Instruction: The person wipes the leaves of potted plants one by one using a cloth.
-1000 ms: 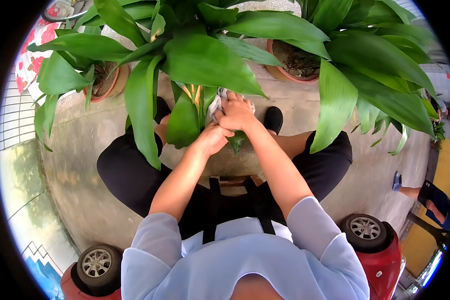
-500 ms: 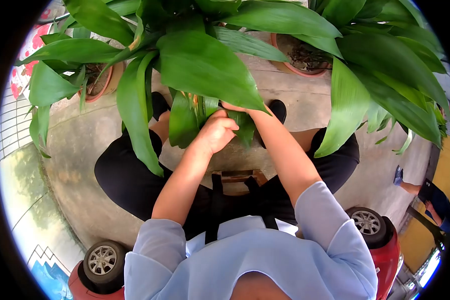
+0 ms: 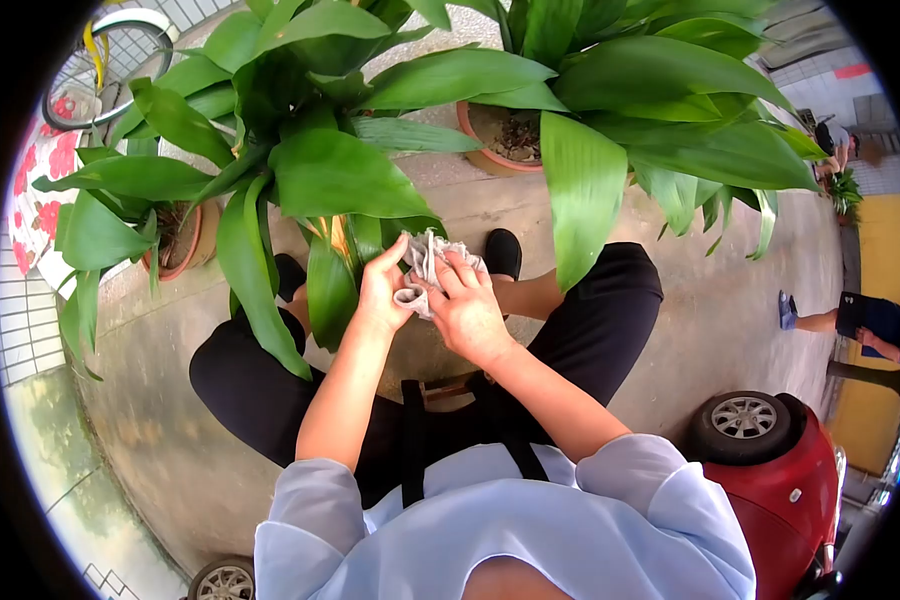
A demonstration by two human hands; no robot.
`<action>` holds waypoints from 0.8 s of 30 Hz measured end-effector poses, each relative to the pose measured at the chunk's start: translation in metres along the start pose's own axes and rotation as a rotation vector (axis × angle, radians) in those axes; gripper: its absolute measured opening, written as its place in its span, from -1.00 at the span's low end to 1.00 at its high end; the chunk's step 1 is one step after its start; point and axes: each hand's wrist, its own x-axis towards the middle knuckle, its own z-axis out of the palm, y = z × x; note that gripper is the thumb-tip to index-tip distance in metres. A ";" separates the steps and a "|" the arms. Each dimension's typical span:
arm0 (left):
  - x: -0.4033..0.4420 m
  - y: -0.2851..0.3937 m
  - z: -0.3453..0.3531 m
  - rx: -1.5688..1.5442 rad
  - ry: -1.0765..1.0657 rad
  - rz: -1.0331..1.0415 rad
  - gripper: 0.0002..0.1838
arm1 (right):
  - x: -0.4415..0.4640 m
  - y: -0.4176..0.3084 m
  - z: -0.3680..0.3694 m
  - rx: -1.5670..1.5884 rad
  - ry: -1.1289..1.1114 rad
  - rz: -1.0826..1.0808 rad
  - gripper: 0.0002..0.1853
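Note:
A crumpled greyish-white cloth (image 3: 425, 262) is bunched between my two hands, just below the leaves. My left hand (image 3: 381, 285) is closed on its left side, thumb pointing up along the edge. From the right, my right hand (image 3: 470, 315) presses over the cloth with its fingers bent into the folds. Right above hangs a broad green leaf (image 3: 345, 175) of a potted plant. Beside my left hand, a lower leaf (image 3: 331, 295) droops near some yellow-brown stems (image 3: 336, 235).
Terracotta pots stand left (image 3: 206, 240) and right (image 3: 485, 155), with long leaves spreading outward. My knees (image 3: 610, 320) flank the hands. A red car (image 3: 785, 500) is behind on the right, a bicycle wheel (image 3: 165, 45) at upper left. Another person (image 3: 860, 318) is at far right.
My hands have come away from a leaf beneath the big one and now hold the cloth together, in plain sight. The view has shifted, showing more of the red car.

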 end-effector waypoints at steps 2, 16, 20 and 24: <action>0.003 0.002 -0.002 0.011 -0.021 0.011 -0.59 | -0.003 -0.002 -0.005 -0.036 0.022 -0.046 -0.54; 0.022 0.026 0.015 -0.403 -0.083 -0.011 -0.60 | -0.051 0.024 -0.002 0.184 -0.081 0.182 -0.79; 0.019 0.010 0.017 -0.040 -0.065 0.111 -0.53 | -0.041 0.028 -0.013 0.419 0.089 0.364 -0.78; 0.016 0.002 0.023 0.066 -0.012 0.088 -0.64 | -0.034 0.033 -0.018 0.586 0.194 0.443 -0.81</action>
